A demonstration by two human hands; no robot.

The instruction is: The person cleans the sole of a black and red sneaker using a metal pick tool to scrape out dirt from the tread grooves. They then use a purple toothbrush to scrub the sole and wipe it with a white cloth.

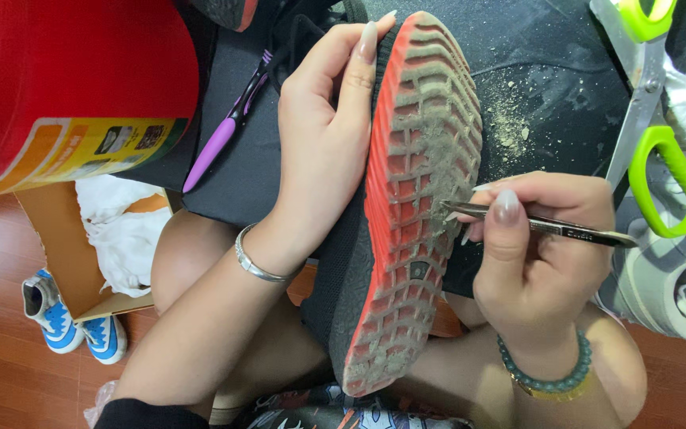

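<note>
Left hand (323, 135): closed around the black upper of a shoe (406, 206), which is held sole-up across the lap, fingers laid along the sole's red edge. Right hand (545, 246): pinched shut on metal tweezers (533, 222), whose tip is set against the dirt-caked tread at the sole's right edge. Loose grit (510, 127) is scattered on the black cloth (549, 71) beyond. A purple brush, possibly a toothbrush (224, 135), lies left of the left hand. Green-handled scissors (660, 159) are placed at far right.

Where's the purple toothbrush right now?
In the head view, the purple plastic toothbrush lies on the black cloth, just beyond the left hand, beside the red bucket.
</note>
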